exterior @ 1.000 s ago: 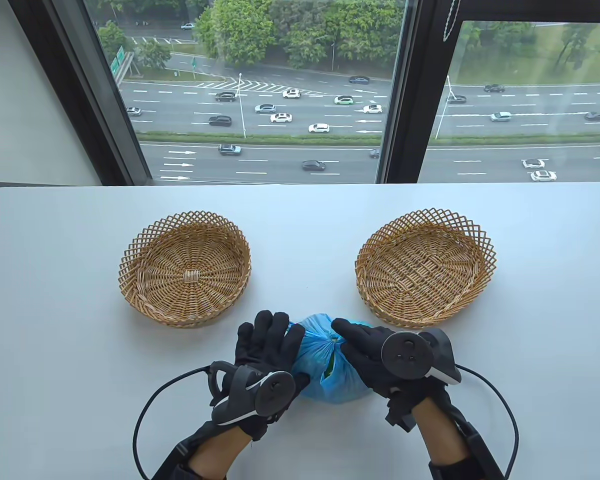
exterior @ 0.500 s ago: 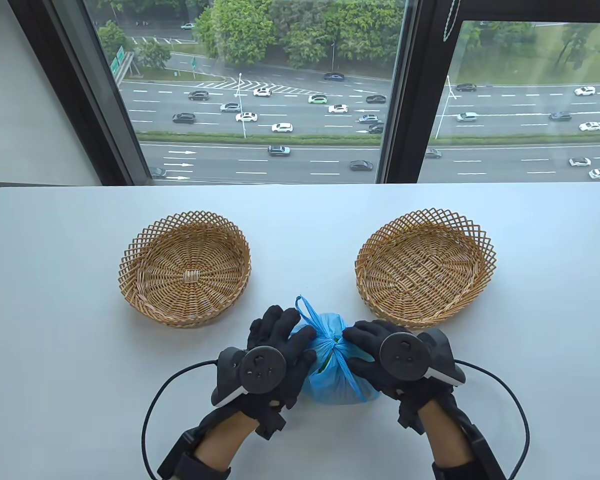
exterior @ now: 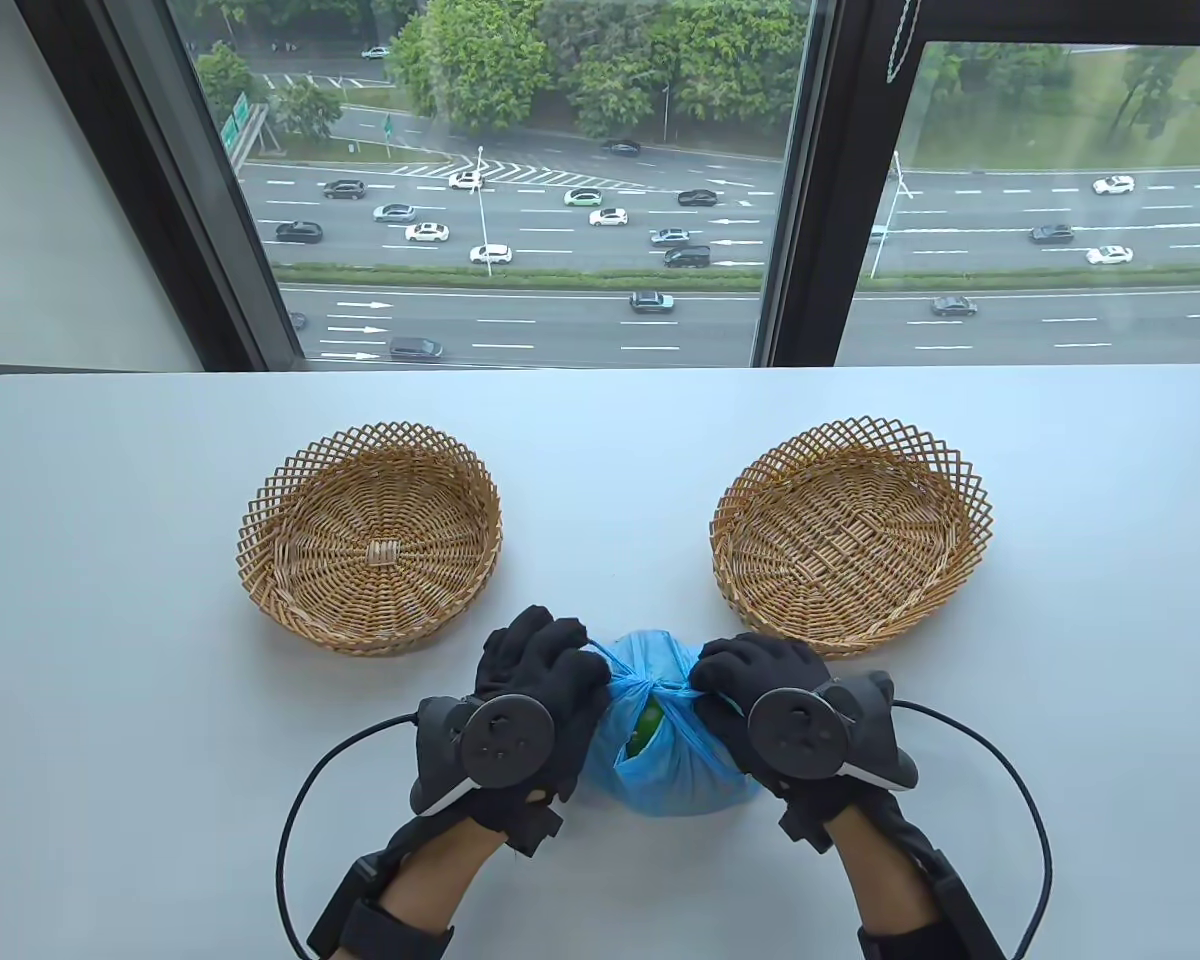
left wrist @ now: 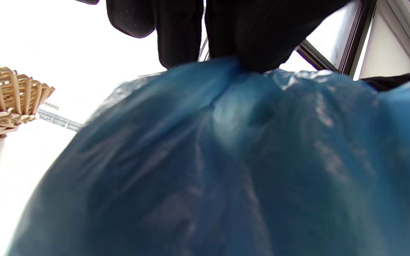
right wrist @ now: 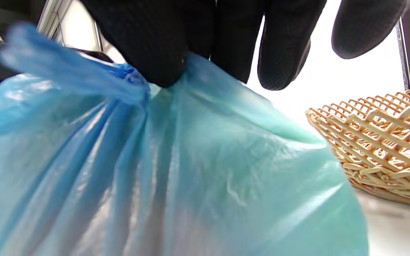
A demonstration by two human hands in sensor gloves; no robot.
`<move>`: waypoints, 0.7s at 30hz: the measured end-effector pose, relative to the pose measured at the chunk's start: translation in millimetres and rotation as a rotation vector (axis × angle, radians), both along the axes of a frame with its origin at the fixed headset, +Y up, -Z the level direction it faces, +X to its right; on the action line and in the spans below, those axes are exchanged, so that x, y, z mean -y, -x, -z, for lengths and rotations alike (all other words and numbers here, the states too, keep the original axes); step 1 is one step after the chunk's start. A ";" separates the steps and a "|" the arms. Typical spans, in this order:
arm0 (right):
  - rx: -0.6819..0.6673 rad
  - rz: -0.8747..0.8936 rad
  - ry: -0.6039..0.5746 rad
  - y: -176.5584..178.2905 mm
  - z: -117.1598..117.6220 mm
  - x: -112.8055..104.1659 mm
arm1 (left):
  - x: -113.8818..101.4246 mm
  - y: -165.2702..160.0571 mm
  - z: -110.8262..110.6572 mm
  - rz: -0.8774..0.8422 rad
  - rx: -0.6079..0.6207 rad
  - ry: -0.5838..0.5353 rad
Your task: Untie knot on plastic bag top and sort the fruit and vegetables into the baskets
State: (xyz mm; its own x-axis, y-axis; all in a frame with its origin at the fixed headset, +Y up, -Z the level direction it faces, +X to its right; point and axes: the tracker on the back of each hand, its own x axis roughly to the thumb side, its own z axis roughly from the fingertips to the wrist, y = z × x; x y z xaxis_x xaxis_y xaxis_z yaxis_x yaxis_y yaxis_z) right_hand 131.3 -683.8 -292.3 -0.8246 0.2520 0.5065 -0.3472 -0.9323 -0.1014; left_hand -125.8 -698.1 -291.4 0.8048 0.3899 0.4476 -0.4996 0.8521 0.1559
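both gloved hands pinch the twisted handles at the knot (exterior: 648, 688) of the crinkly blue plastic bag (exterior: 675, 775), left hand (exterior: 545, 672) and right hand (exterior: 760, 672) on opposite sides, between two round wicker baskets (exterior: 370, 535), so untying is under way and pulling the loops apart looks next.

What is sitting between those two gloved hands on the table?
In the table view, a knotted blue plastic bag sits between the left hand and the right hand. Both pinch its tied top, and something green shows through a gap.
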 end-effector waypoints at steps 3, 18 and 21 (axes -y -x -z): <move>0.008 0.007 0.001 -3.7 0.5 -1.1 | -1.2 4.6 -0.9 0.001 -0.011 -0.002; 0.049 0.062 0.084 -36.0 4.6 -7.1 | -14.7 41.3 -7.3 -0.087 -0.131 -0.065; 0.051 0.077 0.115 -42.1 6.0 -8.1 | -18.9 45.5 -10.5 -0.114 -0.156 -0.090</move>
